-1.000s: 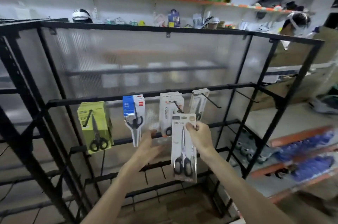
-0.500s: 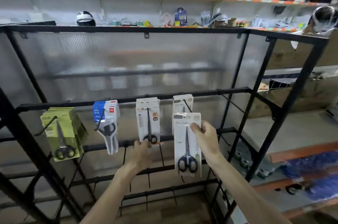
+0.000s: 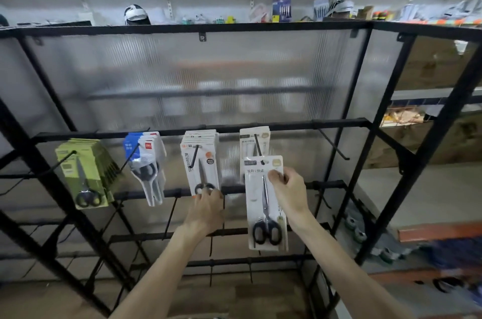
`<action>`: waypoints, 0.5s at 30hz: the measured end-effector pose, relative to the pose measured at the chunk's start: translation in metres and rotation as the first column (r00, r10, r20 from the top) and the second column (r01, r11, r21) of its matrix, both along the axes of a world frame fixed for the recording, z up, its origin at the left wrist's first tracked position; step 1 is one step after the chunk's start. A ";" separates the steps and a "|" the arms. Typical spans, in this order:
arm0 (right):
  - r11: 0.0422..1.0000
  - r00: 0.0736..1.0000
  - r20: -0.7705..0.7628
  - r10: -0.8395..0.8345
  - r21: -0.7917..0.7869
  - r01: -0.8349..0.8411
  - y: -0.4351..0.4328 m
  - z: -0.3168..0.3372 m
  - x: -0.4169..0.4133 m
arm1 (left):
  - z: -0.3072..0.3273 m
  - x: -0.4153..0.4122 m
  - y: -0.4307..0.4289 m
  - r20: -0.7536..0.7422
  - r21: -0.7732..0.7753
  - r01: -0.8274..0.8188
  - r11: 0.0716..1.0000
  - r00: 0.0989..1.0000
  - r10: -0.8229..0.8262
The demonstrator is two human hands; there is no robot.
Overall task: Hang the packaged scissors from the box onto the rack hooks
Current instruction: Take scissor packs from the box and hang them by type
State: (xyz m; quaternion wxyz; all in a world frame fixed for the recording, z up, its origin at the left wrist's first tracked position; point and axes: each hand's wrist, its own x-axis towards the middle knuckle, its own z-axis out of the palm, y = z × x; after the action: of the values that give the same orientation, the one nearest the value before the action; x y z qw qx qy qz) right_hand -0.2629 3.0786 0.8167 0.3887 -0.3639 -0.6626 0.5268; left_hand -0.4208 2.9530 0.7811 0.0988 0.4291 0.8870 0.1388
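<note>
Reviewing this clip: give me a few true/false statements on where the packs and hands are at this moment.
The right hand pinches a white scissors pack near its top. True.
The green packs hang at the far right. False: they hang leftmost; the far-right hook is bare.
The left hand touches the blue packs. False: it touches the bottom of the orange-marked packs.
The held pack's scissors have black handles. True.
</note>
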 end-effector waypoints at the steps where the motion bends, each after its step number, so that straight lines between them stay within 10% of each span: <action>1: 1.000 1.000 0.002 0.007 -0.005 -0.007 0.003 0.001 -0.003 | 0.002 -0.001 0.003 -0.011 0.004 -0.007 1.000 1.000 0.007; 15: 0.999 0.983 0.184 0.011 -0.038 -0.004 0.080 0.008 -0.079 | 0.026 0.001 0.025 -0.099 -0.049 0.023 0.999 0.995 -0.028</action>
State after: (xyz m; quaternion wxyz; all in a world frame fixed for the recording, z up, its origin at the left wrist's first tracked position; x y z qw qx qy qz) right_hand -0.3418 3.1588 0.8248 0.3170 -0.4160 -0.6868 0.5047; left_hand -0.4198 2.9779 0.8072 0.0664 0.4442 0.8884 0.0945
